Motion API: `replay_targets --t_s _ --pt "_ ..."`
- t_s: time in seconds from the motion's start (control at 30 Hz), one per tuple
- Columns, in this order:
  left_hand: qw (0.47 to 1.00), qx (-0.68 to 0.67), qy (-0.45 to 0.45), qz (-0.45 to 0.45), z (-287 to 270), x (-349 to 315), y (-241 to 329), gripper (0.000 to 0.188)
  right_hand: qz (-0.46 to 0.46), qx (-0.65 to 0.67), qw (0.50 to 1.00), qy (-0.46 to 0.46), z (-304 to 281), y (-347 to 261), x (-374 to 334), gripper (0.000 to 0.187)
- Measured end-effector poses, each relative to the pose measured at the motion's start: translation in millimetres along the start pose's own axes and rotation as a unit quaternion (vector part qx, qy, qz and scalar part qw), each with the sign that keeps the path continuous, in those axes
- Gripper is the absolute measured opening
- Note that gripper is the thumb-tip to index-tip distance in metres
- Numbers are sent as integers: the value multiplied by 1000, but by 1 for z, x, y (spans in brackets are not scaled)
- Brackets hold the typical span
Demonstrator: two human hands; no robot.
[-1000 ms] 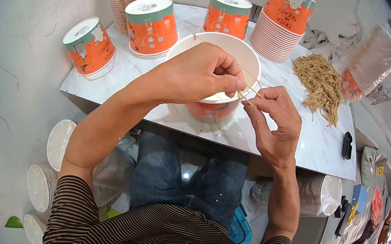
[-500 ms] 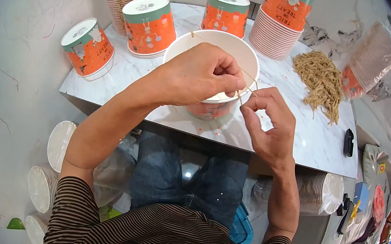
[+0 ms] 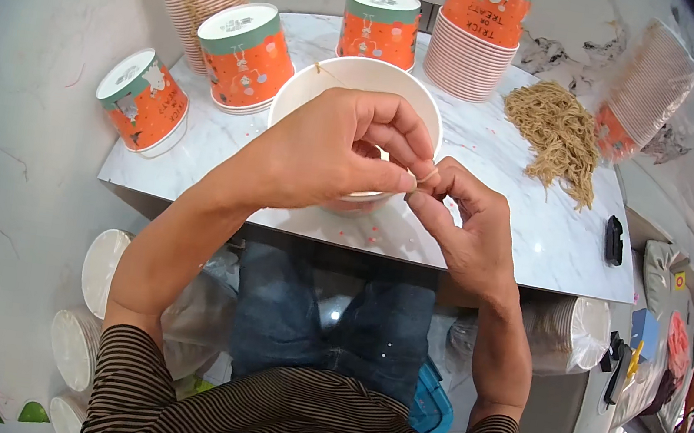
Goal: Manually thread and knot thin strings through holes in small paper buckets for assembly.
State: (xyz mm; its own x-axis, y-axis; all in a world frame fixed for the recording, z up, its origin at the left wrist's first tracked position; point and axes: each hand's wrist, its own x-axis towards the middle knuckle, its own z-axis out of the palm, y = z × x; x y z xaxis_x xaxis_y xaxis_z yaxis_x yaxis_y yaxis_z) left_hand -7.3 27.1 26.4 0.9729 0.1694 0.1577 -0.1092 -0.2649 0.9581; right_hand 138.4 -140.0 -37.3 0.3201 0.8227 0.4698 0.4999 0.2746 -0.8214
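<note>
Our left hand [image 3: 334, 149] and right hand [image 3: 470, 228] pinch a string [image 3: 430, 176] by the right rim of the paper bucket [image 3: 393, 81]. We seem to be tying a knot; the next move likely calls for a snug pull. Beyond lies a yarn heap [image 3: 553, 134].

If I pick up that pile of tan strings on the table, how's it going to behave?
The pile of tan strings will probably sag floppily, since its thin strands bend freely. It may snag or shed strands, as they overlap with loose ends trailing. Rolling seems unlikely, because it lies spread out.
</note>
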Motion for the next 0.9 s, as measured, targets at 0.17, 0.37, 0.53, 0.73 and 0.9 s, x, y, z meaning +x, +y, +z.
replay_targets --t_s 0.17,0.37,0.53,0.73,0.9 --pt "990 115 22 77 15 -12 1 37 104 123 987 9 -9 -1 -3 12" --pt "970 196 76 121 30 -16 -5 41 170 152 974 4 -14 3 -4 11" --pt "933 295 116 169 32 -16 -12 39 103 159 982 16 -11 3 -3 9" --pt "912 331 152 191 26 -14 -17 25 86 96 991 28 -6 0 0 10" --pt "955 224 145 129 20 -15 -14 15 79 104 991 29 -6 -5 0 12"
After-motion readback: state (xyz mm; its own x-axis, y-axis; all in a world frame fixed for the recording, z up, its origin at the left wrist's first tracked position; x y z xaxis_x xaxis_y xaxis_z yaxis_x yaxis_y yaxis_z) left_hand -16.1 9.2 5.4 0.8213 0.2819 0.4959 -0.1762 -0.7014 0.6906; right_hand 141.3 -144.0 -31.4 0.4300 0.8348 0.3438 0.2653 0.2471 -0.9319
